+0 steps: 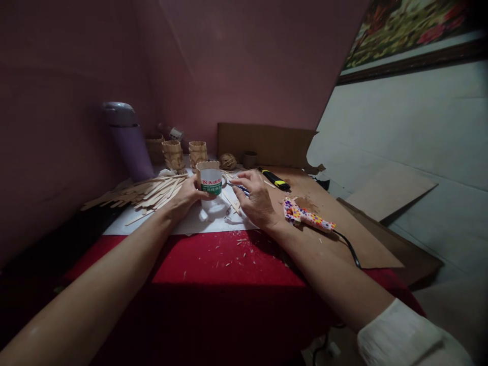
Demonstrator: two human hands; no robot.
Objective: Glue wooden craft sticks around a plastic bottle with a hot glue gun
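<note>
My left hand (185, 195) is closed around a cut plastic bottle piece (211, 184) with a red, white and green label. Pale wooden sticks line its far side and stand up above the plastic. Just right of it, my right hand (255, 198) has its fingers curled over a slim tool (244, 189) with dark blue and silver parts; its exact kind is mostly hidden. Under both hands lies a white sheet (183, 223) with scraps on it. Loose craft sticks (156, 195) are heaped to the left of my left hand.
Stick-covered cups (174, 156) and a twine ball (227, 161) stand behind. At left is a purple thermos (129, 142). A black-and-yellow utility knife (275, 179) and a flowered glue gun (308, 216) with a cord lie on cardboard (354, 244). Wood chips litter the red cloth (213, 264).
</note>
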